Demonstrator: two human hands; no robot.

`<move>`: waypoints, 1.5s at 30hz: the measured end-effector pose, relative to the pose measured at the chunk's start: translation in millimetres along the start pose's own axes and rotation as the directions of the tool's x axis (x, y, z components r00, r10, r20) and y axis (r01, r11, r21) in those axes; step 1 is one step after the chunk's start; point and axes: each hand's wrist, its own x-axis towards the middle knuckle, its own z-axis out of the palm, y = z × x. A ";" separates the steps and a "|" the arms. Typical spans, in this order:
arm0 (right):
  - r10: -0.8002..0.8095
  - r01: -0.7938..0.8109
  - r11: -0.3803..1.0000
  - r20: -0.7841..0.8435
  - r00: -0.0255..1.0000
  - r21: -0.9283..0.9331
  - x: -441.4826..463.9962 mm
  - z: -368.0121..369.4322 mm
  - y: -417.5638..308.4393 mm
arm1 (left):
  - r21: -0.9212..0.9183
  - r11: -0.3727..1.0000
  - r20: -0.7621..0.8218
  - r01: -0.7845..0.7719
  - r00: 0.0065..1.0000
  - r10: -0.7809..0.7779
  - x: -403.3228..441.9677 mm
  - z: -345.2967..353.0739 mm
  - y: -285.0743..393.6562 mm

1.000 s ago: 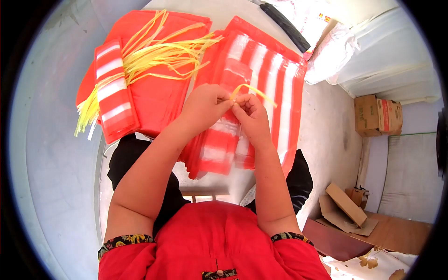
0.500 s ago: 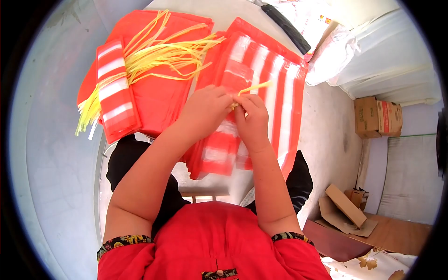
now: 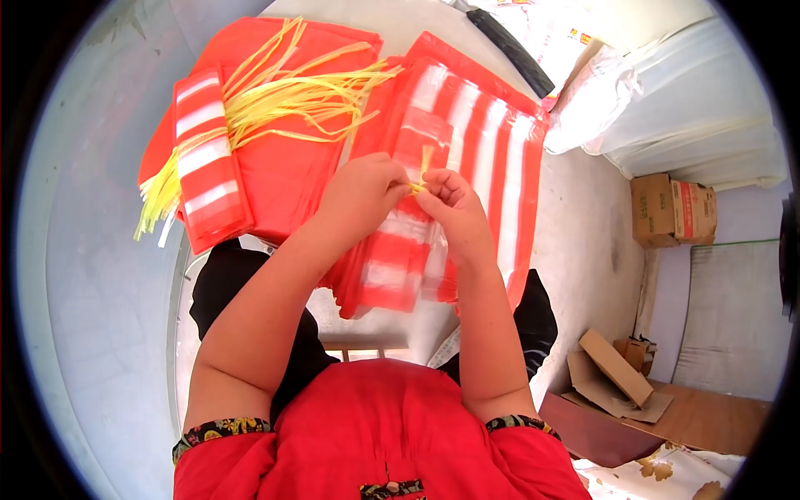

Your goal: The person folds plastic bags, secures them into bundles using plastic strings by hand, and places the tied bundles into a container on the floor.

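In the head view, both hands meet over the red and white striped sheets [image 3: 510, 158], which lie on the pale desk [image 3: 408, 17]. The right hand [image 3: 362, 193] is nearly closed, its thumb and fingertips pinching a yellow strip [image 3: 417, 188]. The left hand [image 3: 457, 204] pinches the same strip between thumb and forefinger, its other fingers loosely curled. The strip is bunched between the two sets of fingertips, with one end standing up above them. Exactly how it is looped there is too small to tell.

Below the hands, a narrower striped piece [image 3: 390, 271] lies along the side of the sheets nearer the right hand. Beyond the right hand, on the person's right, is a red stack [image 3: 287, 179]. On it rest a folded striped bundle [image 3: 204, 154] and a spread of loose yellow strips [image 3: 287, 104], whose ends stick out on both sides of the bundle.

At the far side, near the striped sheets, lies a long black item [image 3: 510, 52], with a white plastic bag [image 3: 593, 96] just beside it. A cardboard box [image 3: 673, 210] sits well apart, on the person's left
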 end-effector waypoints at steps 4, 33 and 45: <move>-0.128 0.095 0.934 -0.075 0.989 -0.344 -4.1 7.0 2.7 | 0.037 0.999 0.016 0.009 1.000 -0.010 0.9 1.4 -2.3; -0.130 0.130 0.992 0.013 0.991 0.002 -40.0 9.0 -20.3 | -0.393 0.862 0.159 0.319 0.947 -0.278 -26.4 -15.3 3.0; 0.083 -0.071 0.983 -0.066 0.994 0.171 -41.6 8.0 -4.4 | -0.796 0.092 0.561 0.598 0.787 -0.255 -44.1 -12.9 21.0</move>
